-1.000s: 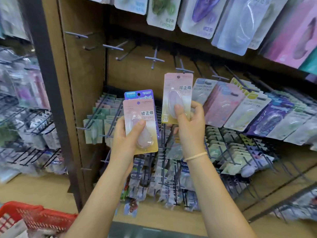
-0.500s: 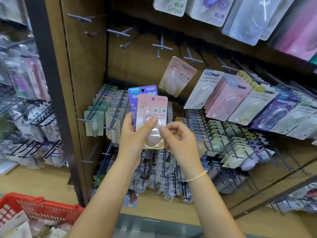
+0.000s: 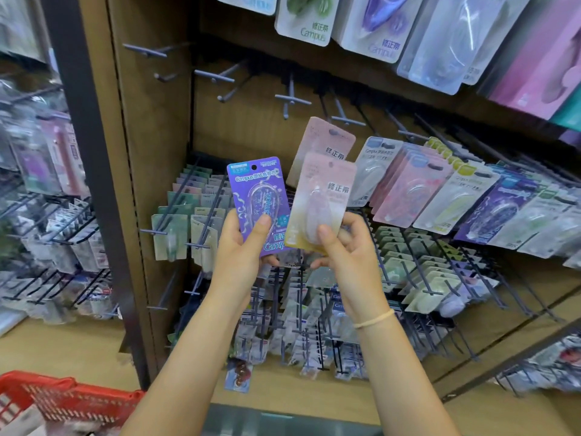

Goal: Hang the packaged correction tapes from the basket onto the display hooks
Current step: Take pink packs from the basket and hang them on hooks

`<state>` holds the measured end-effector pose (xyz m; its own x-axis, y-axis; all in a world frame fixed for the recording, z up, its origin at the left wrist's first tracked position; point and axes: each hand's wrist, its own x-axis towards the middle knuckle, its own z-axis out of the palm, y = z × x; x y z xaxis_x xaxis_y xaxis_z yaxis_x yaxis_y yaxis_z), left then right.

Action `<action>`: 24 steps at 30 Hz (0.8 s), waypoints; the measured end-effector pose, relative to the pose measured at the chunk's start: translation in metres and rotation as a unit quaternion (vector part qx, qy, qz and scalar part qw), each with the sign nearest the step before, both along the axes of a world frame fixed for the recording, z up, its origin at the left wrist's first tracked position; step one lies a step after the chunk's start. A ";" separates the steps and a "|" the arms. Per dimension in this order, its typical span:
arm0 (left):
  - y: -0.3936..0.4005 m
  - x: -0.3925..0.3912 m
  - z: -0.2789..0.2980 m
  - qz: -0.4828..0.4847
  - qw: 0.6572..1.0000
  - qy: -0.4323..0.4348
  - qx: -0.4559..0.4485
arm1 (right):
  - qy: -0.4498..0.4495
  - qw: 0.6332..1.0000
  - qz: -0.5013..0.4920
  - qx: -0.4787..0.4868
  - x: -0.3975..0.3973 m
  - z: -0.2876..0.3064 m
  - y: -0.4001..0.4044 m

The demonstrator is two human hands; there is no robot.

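Head view, change: half a second ago both packs sat stacked in your left hand; now your right hand pinches the pink pack, pulled clear.
Left grip: holds the purple pack.
Hung pack: pink, already on its hook.
Meaning: next pack ready to hang.
Materials: glossy card, clear blister domes, thin metal hooks.
Basket: red plastic mesh, lower left.

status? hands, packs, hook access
Left hand holds purple pack. Right hand pinches pink pack, unhung. One pink pack hanging behind. Nothing blocking the hooks.
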<state>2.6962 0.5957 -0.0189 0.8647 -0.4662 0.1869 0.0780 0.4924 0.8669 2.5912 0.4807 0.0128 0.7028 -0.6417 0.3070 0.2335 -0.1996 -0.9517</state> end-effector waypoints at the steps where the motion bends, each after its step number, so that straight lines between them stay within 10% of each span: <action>1: 0.000 0.001 0.000 0.003 1.000 -0.002 0.001 | -0.011 1.000 -0.010 -0.007 0.001 0.005 -0.002; 24: 0.009 0.009 0.013 -0.013 1.000 -0.018 0.002 | 0.063 0.992 -0.109 -0.012 0.049 0.019 -0.025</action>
<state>2.7051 0.6043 -0.0060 0.8452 -0.4887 0.2162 0.0586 0.4868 0.8715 2.6403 0.4558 0.0321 0.5815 -0.7767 0.2421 0.0607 -0.2554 -0.9649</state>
